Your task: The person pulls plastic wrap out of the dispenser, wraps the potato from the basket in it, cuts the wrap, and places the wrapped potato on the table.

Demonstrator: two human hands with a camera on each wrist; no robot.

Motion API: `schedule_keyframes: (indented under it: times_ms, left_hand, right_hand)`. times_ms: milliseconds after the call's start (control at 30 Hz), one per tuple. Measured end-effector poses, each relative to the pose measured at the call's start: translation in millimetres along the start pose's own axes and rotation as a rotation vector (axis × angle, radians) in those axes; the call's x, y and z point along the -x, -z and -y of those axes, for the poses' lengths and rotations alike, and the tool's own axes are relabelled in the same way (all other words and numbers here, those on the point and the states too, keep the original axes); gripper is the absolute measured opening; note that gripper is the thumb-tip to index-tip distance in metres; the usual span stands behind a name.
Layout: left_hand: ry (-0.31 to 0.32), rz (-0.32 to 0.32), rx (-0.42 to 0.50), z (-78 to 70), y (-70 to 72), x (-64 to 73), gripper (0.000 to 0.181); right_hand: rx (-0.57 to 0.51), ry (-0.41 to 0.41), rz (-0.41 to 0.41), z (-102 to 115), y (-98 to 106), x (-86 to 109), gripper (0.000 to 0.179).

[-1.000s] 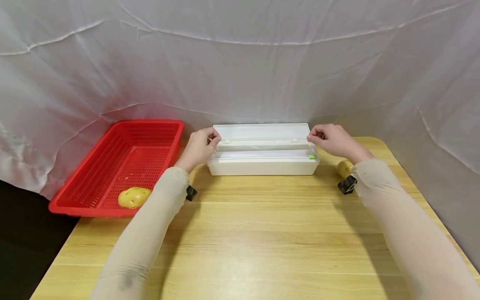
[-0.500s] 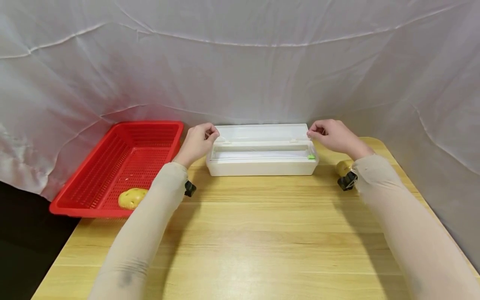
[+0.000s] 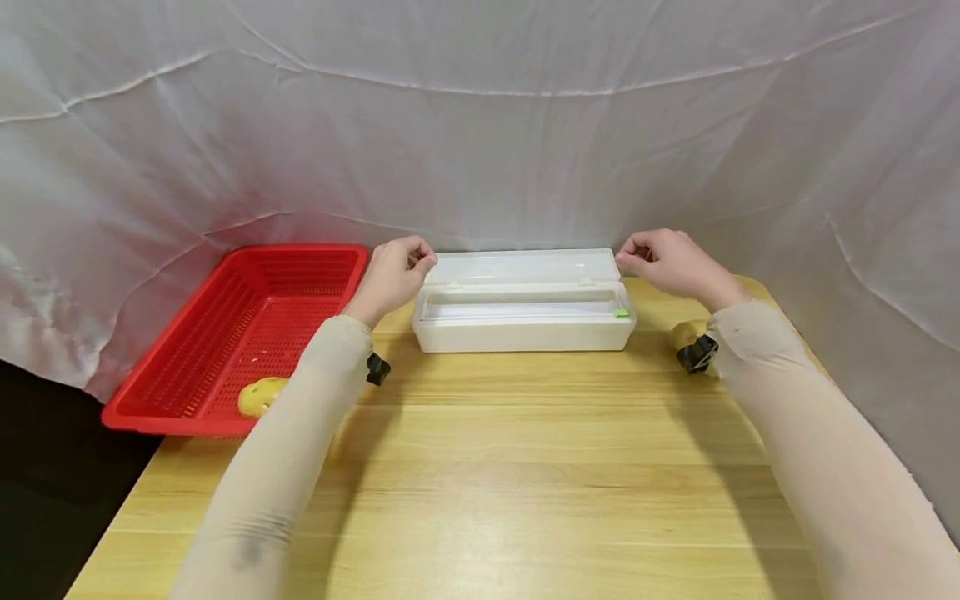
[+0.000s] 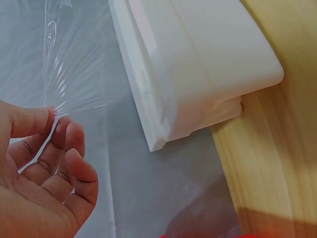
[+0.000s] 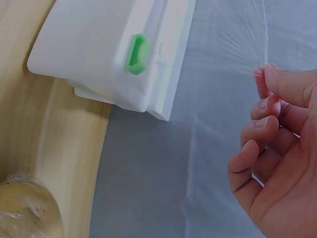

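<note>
A white cling film dispenser point(image 3: 525, 337) stands at the back of the table with its lid point(image 3: 525, 266) raised. A green slider point(image 5: 137, 55) sits at its right end. My left hand point(image 3: 393, 277) pinches one corner of clear cling film point(image 4: 64, 82) between thumb and index finger, just off the box's left end. The opposite corner is pinched by my right hand point(image 3: 666, 263), above the right end. Creases fan out from both pinched corners in the wrist views. The film is hardly visible in the head view.
A red plastic basket point(image 3: 168, 350) at the left holds a potato point(image 3: 258, 397), partly hidden by the left sleeve. A film-wrapped potato point(image 5: 29, 210) lies on the wooden table point(image 3: 480, 475) by the right wrist. Grey cloth point(image 3: 525, 167) hangs close behind the dispenser.
Both hands have risen a little, up and away from the dispenser, with the film corners still pinched. The dispenser stays in place.
</note>
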State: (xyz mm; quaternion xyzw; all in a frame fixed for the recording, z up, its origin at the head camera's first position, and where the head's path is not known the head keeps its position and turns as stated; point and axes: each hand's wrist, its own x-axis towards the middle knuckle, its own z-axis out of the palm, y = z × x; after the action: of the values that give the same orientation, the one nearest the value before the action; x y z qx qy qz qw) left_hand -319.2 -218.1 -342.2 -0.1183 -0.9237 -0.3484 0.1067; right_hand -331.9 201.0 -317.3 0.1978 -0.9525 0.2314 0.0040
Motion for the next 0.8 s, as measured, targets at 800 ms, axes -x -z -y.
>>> schedule_keyframes:
  times_ms: [800]
  left_hand:
    - [0.021, 0.008, 0.044, -17.3, 16.5, -12.4, 0.016]
  right_hand:
    - [0.024, 0.002, -0.028, 5.2, 23.6, -3.6, 0.028]
